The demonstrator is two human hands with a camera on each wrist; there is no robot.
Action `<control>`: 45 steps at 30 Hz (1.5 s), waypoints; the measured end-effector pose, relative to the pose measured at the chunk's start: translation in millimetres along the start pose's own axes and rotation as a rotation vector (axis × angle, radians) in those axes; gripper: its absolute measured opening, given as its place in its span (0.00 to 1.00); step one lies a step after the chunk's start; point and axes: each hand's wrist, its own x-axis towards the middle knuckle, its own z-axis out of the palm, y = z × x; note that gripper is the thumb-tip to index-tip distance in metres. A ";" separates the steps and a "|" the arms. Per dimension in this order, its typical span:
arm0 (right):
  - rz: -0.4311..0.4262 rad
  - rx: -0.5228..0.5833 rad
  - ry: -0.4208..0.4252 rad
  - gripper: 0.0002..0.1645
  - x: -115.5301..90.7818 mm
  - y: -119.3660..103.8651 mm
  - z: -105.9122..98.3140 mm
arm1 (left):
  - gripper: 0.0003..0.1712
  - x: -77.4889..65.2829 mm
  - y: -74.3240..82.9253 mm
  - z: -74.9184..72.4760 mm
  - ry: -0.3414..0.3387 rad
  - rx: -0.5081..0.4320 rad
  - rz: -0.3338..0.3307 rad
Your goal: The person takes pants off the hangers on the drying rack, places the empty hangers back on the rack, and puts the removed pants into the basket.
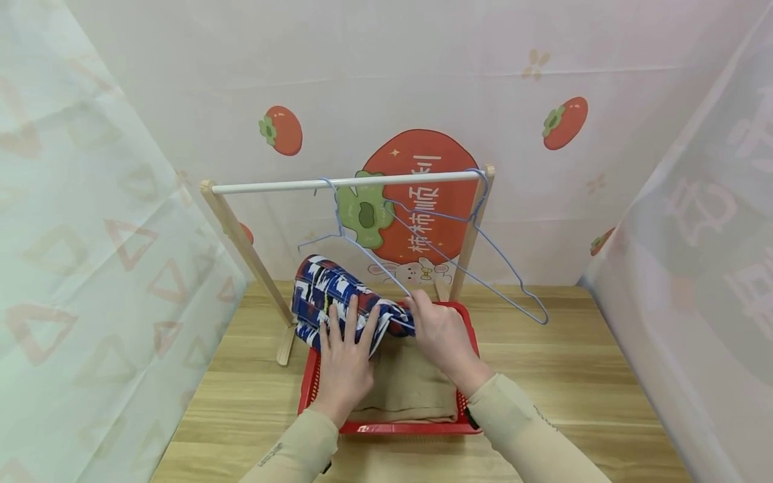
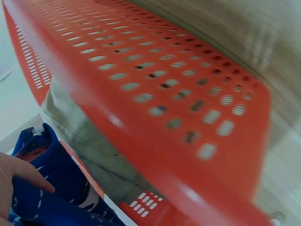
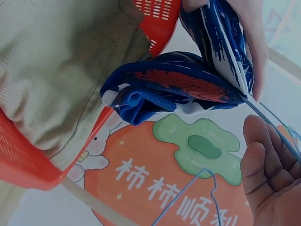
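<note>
Pale sleeves [image 1: 296,443] lay nearest the head camera, reaching in over the front of a red basket [image 1: 398,428] on the wooden table [image 1: 561,382]. Patterned garment [image 1: 332,288] (blue, white, red): held above the far left part of the basket, below the rail [image 1: 266,186] of the stand. Left hand [image 1: 347,362]: grip on this cloth, straight fingers spread over its upper face; the right wrist view showed digits on opposite sides of it. Right hand [image 1: 443,335]: grip curled round the wire of a blue hanger [image 1: 342,233], near its right corner. Hook of that hanger sat over the rail.

Progress, judged: partial. Wire met the cloth near the right hand and ran up to a fold; how far it passed through could not be told, cloth covering the rest. Left to do for this garment, by estimate: seat the cloth along the wire and free the 2 hands.

Khaki garment [image 1: 410,382] lay in the basket, gripped by neither hand; judged not begun. 2nd hanger [image 1: 476,218], also blue, hung bare at the rail's right end. Tally: 2 garments seen, 0 finished.
</note>
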 end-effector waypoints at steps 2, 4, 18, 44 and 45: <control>0.007 0.000 -0.006 0.07 0.1 0.9 -0.3 | 0.73 -3.6 -4.8 0.8 -0.003 0.001 0.020; 0.010 0.002 -0.009 0.07 0.2 1.6 -0.8 | 0.74 -7.8 -11.1 1.6 0.006 -0.003 0.048; -0.124 0.010 0.129 0.22 1.9 7.2 -3.3 | 0.66 -5.4 -68.5 2.8 0.358 -0.221 0.195; -0.142 0.073 0.149 0.25 4.2 12.8 -17.1 | 0.39 20.9 -86.1 -33.0 0.281 -0.260 0.378; -0.142 0.070 0.154 0.25 4.4 13.1 -17.6 | 0.38 21.0 -85.3 -35.1 0.278 -0.258 0.379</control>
